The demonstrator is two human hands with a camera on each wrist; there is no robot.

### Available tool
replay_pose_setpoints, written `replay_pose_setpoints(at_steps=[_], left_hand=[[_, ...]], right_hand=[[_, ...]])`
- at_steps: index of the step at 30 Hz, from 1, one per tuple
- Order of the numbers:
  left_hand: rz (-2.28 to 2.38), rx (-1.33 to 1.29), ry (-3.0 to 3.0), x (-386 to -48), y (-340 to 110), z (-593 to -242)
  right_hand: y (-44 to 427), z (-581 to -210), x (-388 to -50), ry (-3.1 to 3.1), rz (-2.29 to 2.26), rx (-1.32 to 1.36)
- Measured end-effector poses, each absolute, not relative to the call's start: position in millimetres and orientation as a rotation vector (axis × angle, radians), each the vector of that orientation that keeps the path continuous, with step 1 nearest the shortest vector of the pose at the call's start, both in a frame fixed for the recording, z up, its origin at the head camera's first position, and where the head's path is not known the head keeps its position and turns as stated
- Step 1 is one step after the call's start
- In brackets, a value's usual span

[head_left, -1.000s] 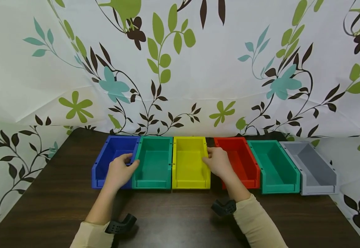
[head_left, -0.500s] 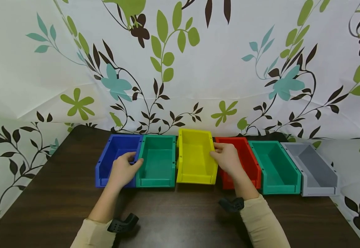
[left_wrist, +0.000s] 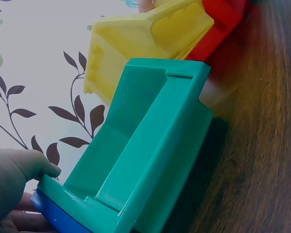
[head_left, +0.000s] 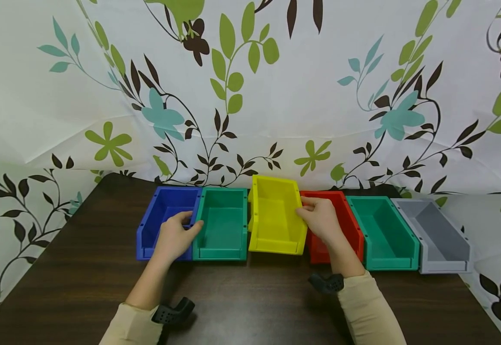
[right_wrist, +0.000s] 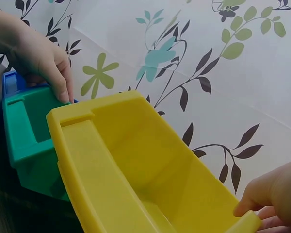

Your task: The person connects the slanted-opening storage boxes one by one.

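A: What had changed?
B: The yellow bin (head_left: 277, 218) had risen and tilted, just beside the left green bin (head_left: 223, 230).
A: Hand positions?
B: The right hand (head_left: 322, 221) pinched its right rim; the left hand (head_left: 175, 235) pinched that green bin's rim against the blue bin (head_left: 164, 203).

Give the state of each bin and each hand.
Blue bin: upright, visible part empty
Left green bin: upright, empty
Yellow bin: tilted, empty
Red bin: partly hidden, visible part empty
Right green bin: upright, empty
Gray bin: upright, empty
Left hand: pinching blue and left green bins' adjoining rims
Right hand: gripping yellow bin's right rim
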State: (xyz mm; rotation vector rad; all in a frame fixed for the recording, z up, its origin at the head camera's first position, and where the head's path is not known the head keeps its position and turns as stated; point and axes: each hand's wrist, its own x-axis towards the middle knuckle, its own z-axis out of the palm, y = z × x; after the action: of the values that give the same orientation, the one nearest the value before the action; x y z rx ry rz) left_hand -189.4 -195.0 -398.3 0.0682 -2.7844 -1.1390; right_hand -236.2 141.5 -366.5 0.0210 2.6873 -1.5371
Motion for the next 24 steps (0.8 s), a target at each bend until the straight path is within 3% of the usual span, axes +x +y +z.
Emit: replay_pose_setpoints(at_steps=[24], left_hand=[[-1.158,0.057,-2.736,-186.8,-186.2,-398.3]], right_hand=[[132.7,-359.2,-228.7,2.805,-1.523,0.093]])
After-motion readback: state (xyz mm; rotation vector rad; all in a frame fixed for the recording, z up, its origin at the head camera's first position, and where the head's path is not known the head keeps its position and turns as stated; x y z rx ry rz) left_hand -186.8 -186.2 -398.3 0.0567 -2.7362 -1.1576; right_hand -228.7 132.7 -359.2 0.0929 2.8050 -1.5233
